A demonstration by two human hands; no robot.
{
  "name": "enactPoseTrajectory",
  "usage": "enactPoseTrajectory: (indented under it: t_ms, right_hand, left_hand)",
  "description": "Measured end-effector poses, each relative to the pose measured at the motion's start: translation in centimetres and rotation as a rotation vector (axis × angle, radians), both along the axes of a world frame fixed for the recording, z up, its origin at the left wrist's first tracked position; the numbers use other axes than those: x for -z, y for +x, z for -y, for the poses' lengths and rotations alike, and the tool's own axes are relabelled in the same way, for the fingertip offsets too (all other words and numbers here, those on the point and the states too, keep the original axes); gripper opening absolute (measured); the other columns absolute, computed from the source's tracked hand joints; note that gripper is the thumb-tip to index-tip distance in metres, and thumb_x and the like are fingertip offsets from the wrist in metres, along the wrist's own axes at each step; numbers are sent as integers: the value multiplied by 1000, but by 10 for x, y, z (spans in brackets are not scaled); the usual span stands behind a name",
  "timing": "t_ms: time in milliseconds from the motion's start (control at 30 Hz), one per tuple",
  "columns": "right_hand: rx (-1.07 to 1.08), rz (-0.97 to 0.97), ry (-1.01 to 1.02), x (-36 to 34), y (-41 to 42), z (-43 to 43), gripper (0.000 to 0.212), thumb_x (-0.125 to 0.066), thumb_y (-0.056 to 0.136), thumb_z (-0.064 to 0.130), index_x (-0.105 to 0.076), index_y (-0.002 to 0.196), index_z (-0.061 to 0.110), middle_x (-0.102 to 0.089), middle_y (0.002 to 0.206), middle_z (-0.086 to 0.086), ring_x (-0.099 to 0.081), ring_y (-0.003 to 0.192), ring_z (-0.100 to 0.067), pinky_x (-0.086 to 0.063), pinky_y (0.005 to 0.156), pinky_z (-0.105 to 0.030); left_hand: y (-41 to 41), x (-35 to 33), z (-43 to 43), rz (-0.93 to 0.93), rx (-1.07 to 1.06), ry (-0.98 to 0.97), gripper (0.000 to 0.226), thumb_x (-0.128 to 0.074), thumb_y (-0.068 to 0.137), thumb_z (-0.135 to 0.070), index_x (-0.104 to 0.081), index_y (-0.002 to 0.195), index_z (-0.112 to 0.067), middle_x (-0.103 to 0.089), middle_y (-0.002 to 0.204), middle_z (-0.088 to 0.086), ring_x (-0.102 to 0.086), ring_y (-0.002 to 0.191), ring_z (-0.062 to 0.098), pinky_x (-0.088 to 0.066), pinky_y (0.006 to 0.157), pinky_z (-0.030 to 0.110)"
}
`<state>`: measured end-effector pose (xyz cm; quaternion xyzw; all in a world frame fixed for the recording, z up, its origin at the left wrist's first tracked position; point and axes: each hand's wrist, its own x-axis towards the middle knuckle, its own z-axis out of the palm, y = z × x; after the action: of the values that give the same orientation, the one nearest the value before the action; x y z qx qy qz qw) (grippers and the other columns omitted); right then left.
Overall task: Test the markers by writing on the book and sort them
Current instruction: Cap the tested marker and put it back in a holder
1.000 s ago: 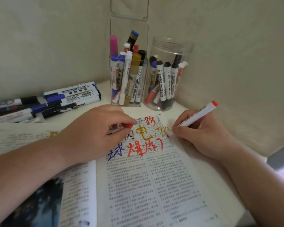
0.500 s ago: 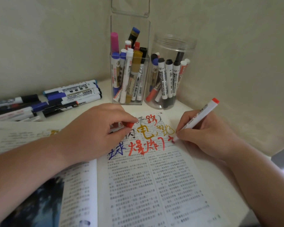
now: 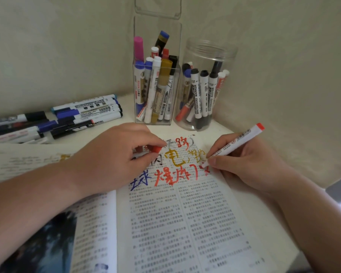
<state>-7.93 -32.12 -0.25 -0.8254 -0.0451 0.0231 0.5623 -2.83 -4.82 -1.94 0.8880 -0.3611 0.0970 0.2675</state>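
An open book (image 3: 185, 223) lies on the desk, its right page bearing handwritten characters in red, gold, blue and black. My right hand (image 3: 250, 164) grips a white marker with a red end (image 3: 236, 143); its tip touches the page at the end of the red row. My left hand (image 3: 114, 156) rests on the book's top and pinches the red cap (image 3: 156, 149). A square clear holder (image 3: 157, 89) and a round clear jar (image 3: 205, 91) each hold several markers. More markers (image 3: 71, 119) lie loose at the left.
Two walls meet in a corner right behind the holder and jar. The desk's right edge runs close past my right forearm. A dark photo fills the book's lower left page.
My right hand has shifted down and right along the red row, and a fresh red mark now shows at its end. My left hand has stayed put with the cap.
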Motion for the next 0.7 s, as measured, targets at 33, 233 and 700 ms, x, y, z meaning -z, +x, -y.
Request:
enactPoseTrajectory:
  t_ms: [33,233,700]
  right_hand:
    - [-7,-7,-7,0,0,1,10,-71,85,-10,-71,79,-2,-71,67,-16,-60,52,-8,-43,49,-15]
    - [-77,-53,-55,-3,-2,2,15,-79,79,-7,-73,71,4,-72,71,-20,-61,58,-15,-47,52,-20]
    - [-263,148,12,-58,37,-50,26,-69,81,28,-67,74,4,-47,58,-19,-39,48,-13,-31,43,-16]
  left_hand:
    - [0,0,0,2,-2,-5,29,-63,91,-38,-70,118,-39,-63,99,-27,-56,96,-9,-38,80,4]
    - [0,0,0,7,-16,-2,29,-63,90,-43,-70,117,-39,-62,98,-28,-56,95,-10,-38,79,6]
    - [1,-4,2,-292,-150,-183,75,-79,83,-36,-30,138,-48,-68,94,-28,-64,81,4,-49,66,20]
